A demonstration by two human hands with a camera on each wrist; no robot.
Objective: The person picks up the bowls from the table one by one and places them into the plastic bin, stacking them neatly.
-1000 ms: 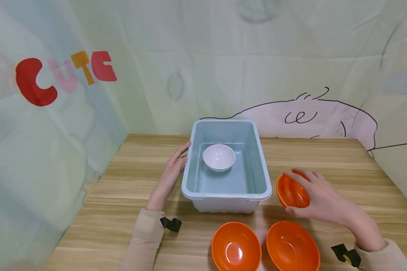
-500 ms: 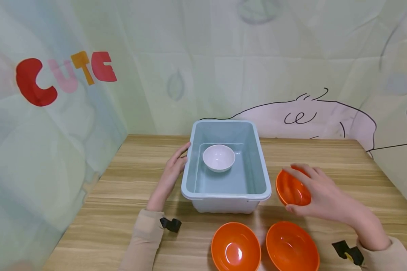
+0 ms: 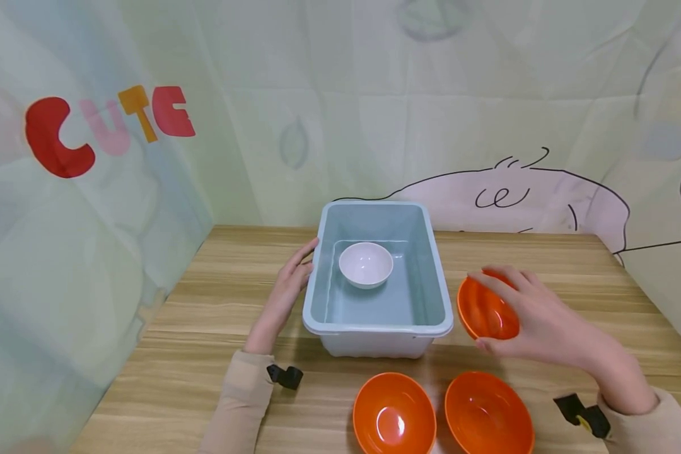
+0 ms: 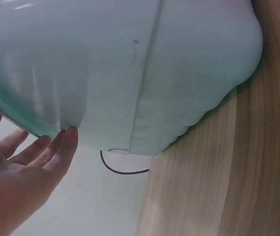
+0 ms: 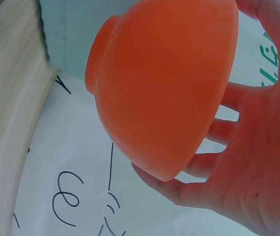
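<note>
My right hand (image 3: 545, 325) grips an orange bowl (image 3: 475, 309) across its rim, just right of the pale blue plastic tub (image 3: 444, 296). In the right wrist view the bowl (image 5: 164, 83) is tipped on its side, its foot ring facing the tub wall and raised off the table. My left hand (image 3: 286, 287) rests against the tub's left side. The left wrist view shows those fingers (image 4: 56, 152) fairly straight, touching the wall below the rim. A small white bowl (image 3: 366, 265) sits upright on the tub's floor.
Two more orange bowls, one left (image 3: 394, 413) and one right (image 3: 489, 413), stand on the wooden table (image 3: 215, 302) in front of the tub. A printed cloth backdrop (image 3: 250, 126) hangs behind and beside the table.
My right hand has lifted the orange bowl slightly and shifted it a little toward the tub. The left hand, tub and other bowls stay where they were.
</note>
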